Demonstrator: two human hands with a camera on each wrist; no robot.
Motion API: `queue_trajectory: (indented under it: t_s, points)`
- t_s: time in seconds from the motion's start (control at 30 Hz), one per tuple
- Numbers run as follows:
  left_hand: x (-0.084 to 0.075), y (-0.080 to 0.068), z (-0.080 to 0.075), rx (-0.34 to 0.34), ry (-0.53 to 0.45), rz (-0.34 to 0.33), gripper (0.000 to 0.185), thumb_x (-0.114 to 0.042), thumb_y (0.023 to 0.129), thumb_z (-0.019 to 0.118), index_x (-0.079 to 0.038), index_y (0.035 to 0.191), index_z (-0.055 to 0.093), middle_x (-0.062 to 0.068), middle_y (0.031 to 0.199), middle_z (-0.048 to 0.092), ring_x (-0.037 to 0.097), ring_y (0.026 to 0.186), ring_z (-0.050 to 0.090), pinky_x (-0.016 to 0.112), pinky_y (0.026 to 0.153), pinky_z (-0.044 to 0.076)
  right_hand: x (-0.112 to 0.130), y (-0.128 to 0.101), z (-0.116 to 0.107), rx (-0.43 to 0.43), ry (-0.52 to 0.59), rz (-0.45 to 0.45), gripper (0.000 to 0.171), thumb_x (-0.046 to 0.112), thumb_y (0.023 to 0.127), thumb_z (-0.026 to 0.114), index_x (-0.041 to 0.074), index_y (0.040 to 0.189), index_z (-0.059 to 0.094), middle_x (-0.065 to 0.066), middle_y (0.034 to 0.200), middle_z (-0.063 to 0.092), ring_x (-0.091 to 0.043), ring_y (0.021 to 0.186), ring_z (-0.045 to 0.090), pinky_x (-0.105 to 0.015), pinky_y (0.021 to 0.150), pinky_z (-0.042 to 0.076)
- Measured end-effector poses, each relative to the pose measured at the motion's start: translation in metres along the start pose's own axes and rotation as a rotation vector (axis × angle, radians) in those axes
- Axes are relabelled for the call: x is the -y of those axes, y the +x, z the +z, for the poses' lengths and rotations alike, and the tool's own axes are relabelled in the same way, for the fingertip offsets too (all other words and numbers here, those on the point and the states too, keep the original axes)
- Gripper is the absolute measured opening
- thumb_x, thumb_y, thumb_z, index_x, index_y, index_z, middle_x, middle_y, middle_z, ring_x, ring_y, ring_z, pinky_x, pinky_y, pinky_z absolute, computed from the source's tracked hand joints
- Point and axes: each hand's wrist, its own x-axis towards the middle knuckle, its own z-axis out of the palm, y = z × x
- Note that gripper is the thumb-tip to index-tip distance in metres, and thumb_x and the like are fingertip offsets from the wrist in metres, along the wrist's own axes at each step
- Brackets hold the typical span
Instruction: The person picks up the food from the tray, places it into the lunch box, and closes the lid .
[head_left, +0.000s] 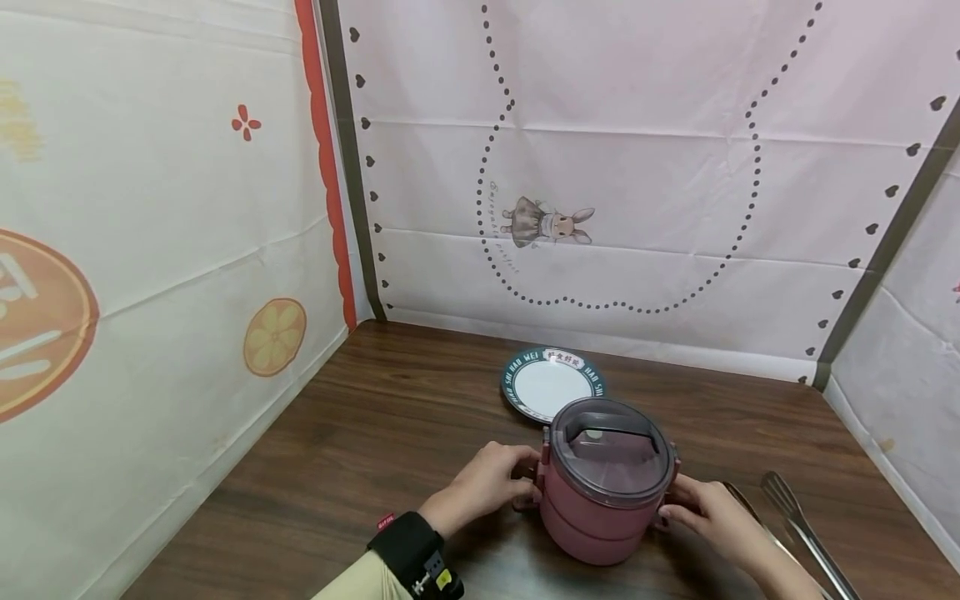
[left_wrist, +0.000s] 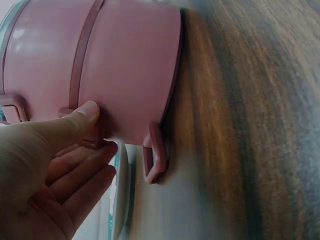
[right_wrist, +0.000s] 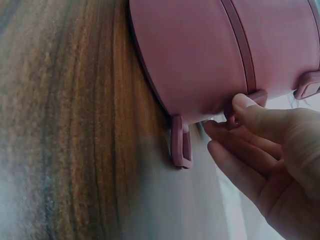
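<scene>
A round pink two-tier lunch box point(head_left: 600, 521) stands on the table, topped by a see-through grey lid point(head_left: 615, 486) with a carrying handle. At its left side, my left hand point(head_left: 487, 483) pinches a middle side clasp between thumb and index finger. Opposite, my right hand point(head_left: 712, 518) likewise pinches the middle clasp on the right side. Below each hand, a lower loop-shaped clasp point(left_wrist: 158, 145) sticks out from the base; the right wrist view shows its counterpart, a similar clasp point(right_wrist: 176, 140).
Behind the lunch box lies a white plate point(head_left: 551, 385) with a green lettered rim, partly covered by the lid. A metal fork point(head_left: 806, 533) and another slim metal utensil point(head_left: 742, 500) lie by my right hand. Printed cloth walls point(head_left: 637, 350) enclose the dark wooden table point(head_left: 360, 442).
</scene>
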Motion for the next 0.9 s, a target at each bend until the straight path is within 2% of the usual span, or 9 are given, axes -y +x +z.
queue_trajectory:
  t_s: [0.07,0.23,0.4,0.53,0.67,0.8,0.9]
  points:
    - [0.001,0.001,0.002,-0.017,-0.004,0.007,0.038,-0.025,0.085,0.08,-0.017,0.12,0.071,-0.004,0.11,0.076,0.006,0.102,0.069,0.022,0.085,0.053,-0.001,0.0,0.003,-0.027,-0.019,-0.013,0.032,0.02,0.093,0.068,-0.001,0.118,0.067,-0.012,0.103,0.077,0.009,0.093,0.065,-0.022,0.07,0.058]
    - [0.004,0.001,0.006,-0.021,-0.036,-0.004,0.037,-0.025,0.085,0.08,-0.016,0.119,0.07,-0.003,0.105,0.077,0.003,0.094,0.07,0.019,0.081,0.053,-0.001,-0.001,0.007,-0.024,-0.086,-0.05,0.025,0.016,0.091,0.069,0.0,0.112,0.068,-0.006,0.093,0.078,0.006,0.085,0.067,-0.023,0.065,0.056]
    - [0.005,0.002,0.005,-0.003,-0.036,0.008,0.039,-0.025,0.085,0.08,-0.016,0.12,0.068,-0.002,0.108,0.076,0.005,0.097,0.07,0.02,0.079,0.054,0.002,0.001,0.004,0.009,-0.055,0.033,0.026,0.024,0.093,0.068,0.006,0.111,0.07,-0.002,0.096,0.078,0.005,0.087,0.067,-0.023,0.068,0.056]
    - [0.009,0.001,0.004,0.038,-0.008,0.023,0.049,-0.031,0.085,0.079,-0.018,0.129,0.063,-0.003,0.119,0.073,0.006,0.109,0.067,0.023,0.088,0.054,0.002,0.0,0.0,0.045,0.019,0.073,0.033,0.03,0.093,0.068,0.007,0.117,0.067,-0.002,0.101,0.077,0.004,0.092,0.067,-0.023,0.074,0.057]
    - [0.014,-0.004,0.001,0.056,-0.034,0.025,0.056,-0.037,0.086,0.078,-0.02,0.136,0.058,-0.003,0.128,0.069,0.008,0.117,0.064,0.028,0.097,0.054,0.005,-0.004,-0.005,0.072,0.092,0.113,0.046,0.028,0.094,0.068,0.004,0.132,0.058,-0.008,0.112,0.075,-0.007,0.099,0.071,-0.026,0.08,0.059]
    - [0.012,-0.007,-0.006,0.051,-0.093,0.056,0.067,-0.042,0.086,0.077,-0.023,0.144,0.05,-0.003,0.139,0.062,0.014,0.127,0.059,0.035,0.104,0.05,0.014,-0.007,-0.009,0.045,0.12,0.15,0.063,0.027,0.094,0.069,0.002,0.146,0.044,-0.015,0.126,0.068,-0.011,0.108,0.069,-0.033,0.086,0.059]
    - [0.007,-0.006,-0.009,0.057,-0.128,0.089,0.074,-0.044,0.086,0.076,-0.024,0.149,0.044,-0.002,0.143,0.057,0.018,0.13,0.057,0.036,0.107,0.049,0.023,-0.005,-0.01,0.019,0.091,0.137,0.067,0.027,0.093,0.071,-0.001,0.147,0.043,-0.016,0.127,0.067,-0.015,0.109,0.069,-0.036,0.087,0.059]
